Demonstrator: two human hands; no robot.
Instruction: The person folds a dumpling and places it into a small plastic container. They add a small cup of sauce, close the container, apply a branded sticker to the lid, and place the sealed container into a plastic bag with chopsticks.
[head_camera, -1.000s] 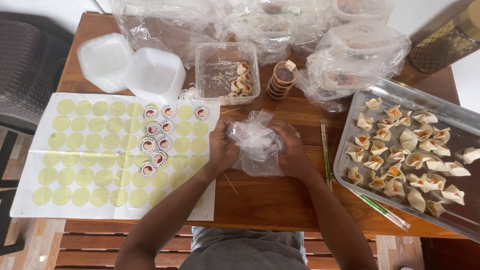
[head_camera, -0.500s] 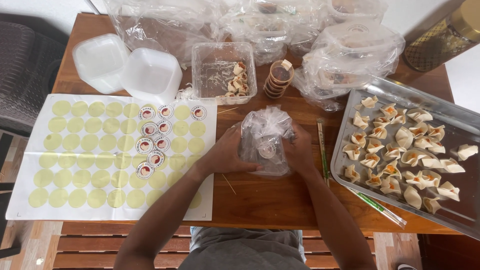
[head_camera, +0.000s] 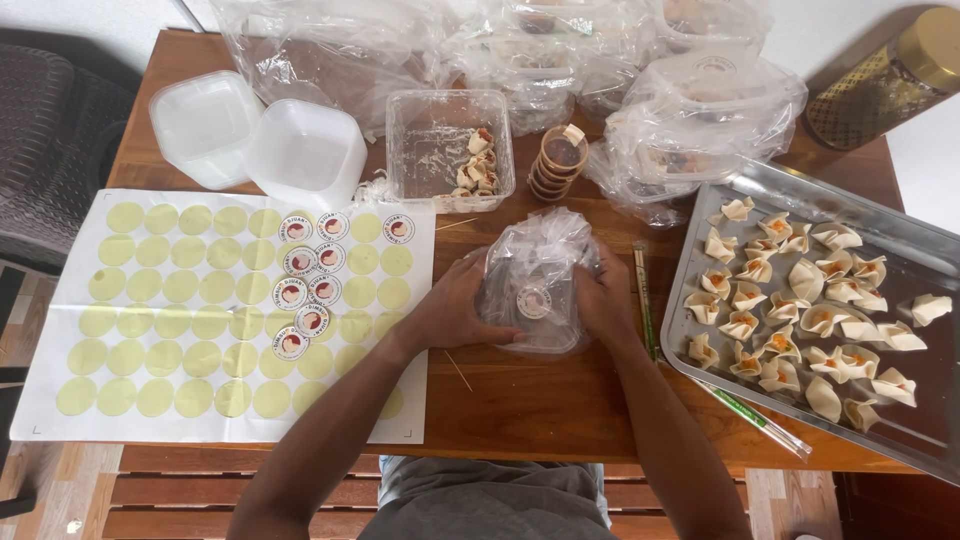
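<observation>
A clear plastic bag (head_camera: 537, 262) wrapped around a lidded container with a round sticker on top sits in the middle of the wooden table (head_camera: 540, 400). My left hand (head_camera: 455, 308) grips its left side and my right hand (head_camera: 604, 300) grips its right side. The bag's loose top bunches up above the container. What the container holds is hidden by the plastic.
A sticker sheet (head_camera: 210, 310) with several round stickers lies at left. Two white lids (head_camera: 255, 140), a clear tub (head_camera: 450, 150) with dumplings and stacked sauce cups (head_camera: 558, 160) stand behind. A metal tray (head_camera: 900, 262) of dumplings is at right, chopsticks (head_camera: 646, 300) beside it, bagged containers (head_camera: 640, 90) at the back.
The crumpled bag has been pulled up and settled around the container, so the round sticker now shows on top. Both hands have moved from bunching the plastic to gripping its sides.
</observation>
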